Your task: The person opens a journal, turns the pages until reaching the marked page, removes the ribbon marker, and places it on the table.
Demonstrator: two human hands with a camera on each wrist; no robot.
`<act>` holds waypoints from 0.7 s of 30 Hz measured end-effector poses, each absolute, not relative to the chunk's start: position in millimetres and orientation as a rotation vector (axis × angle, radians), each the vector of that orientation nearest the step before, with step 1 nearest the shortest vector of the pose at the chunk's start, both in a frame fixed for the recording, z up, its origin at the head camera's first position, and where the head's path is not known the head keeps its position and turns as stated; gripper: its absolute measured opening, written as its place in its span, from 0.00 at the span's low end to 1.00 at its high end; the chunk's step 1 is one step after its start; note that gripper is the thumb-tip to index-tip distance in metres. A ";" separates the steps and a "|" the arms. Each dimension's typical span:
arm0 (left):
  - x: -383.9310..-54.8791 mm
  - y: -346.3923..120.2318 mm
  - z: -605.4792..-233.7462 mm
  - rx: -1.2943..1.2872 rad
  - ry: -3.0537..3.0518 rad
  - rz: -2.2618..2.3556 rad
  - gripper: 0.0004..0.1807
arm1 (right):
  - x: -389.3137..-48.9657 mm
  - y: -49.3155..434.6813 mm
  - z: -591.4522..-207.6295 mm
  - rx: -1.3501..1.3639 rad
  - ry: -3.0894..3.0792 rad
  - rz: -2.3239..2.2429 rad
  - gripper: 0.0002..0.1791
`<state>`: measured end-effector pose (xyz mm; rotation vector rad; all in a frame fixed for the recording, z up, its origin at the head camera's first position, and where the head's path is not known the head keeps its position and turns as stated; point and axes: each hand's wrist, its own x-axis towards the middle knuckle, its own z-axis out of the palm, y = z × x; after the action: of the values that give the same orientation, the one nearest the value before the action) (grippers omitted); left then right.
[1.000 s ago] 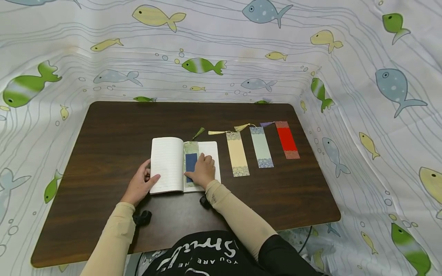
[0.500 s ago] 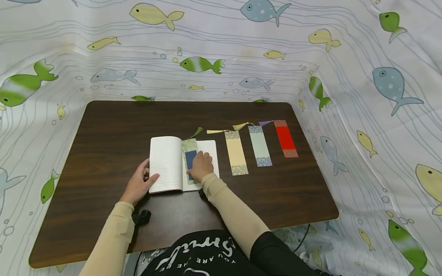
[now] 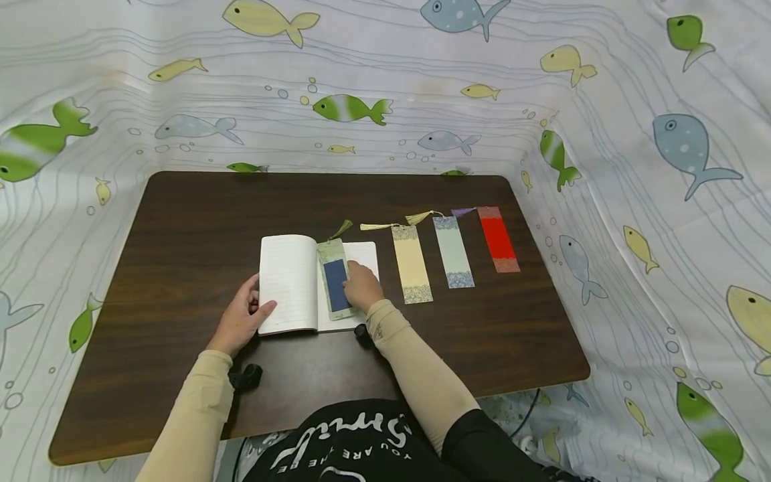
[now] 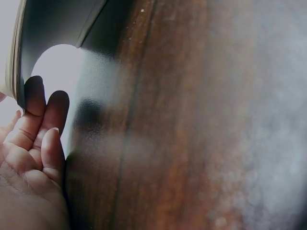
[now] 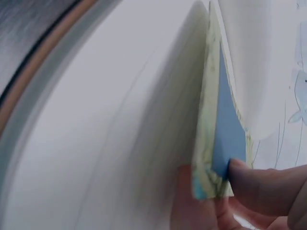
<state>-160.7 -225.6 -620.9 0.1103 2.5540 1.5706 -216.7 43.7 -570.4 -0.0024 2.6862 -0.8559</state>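
Observation:
A notebook (image 3: 288,281) lies spread open, lined pages up. At its left edge is my left hand (image 3: 239,318), thumb on the page and other fingers around behind the cover; the left wrist view shows those fingers (image 4: 53,110) against the dark cover. My right hand (image 3: 364,286) pinches a pale green bookmark (image 3: 333,249) with a blue centre by its right edge, thumb on the blue face. In the right wrist view the bookmark (image 5: 231,129) stands tilted up over the white page. Its green tassel (image 3: 342,229) hangs beyond the notebook's top edge.
Right of the notebook lie a cream bookmark (image 3: 412,264), a pale green-blue bookmark (image 3: 454,252) and a red bookmark (image 3: 498,239), each with a tassel. They rest on a dark wooden table (image 3: 205,207). A fish-patterned cloth (image 3: 385,60) surrounds the table.
My right hand has shifted from over the bookmark to its right edge. The bookmark's lower end has swung rightward, away from the notebook's fold. My left hand stays at the notebook's edge.

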 end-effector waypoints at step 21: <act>-163.4 -224.4 -621.3 0.118 2.578 1.527 0.44 | -172.7 208.5 -557.9 0.164 2.571 -1.230 0.28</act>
<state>-163.4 -224.4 -621.3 0.1180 2.5776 1.5274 -172.7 208.5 -557.9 0.1636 2.5707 -1.2301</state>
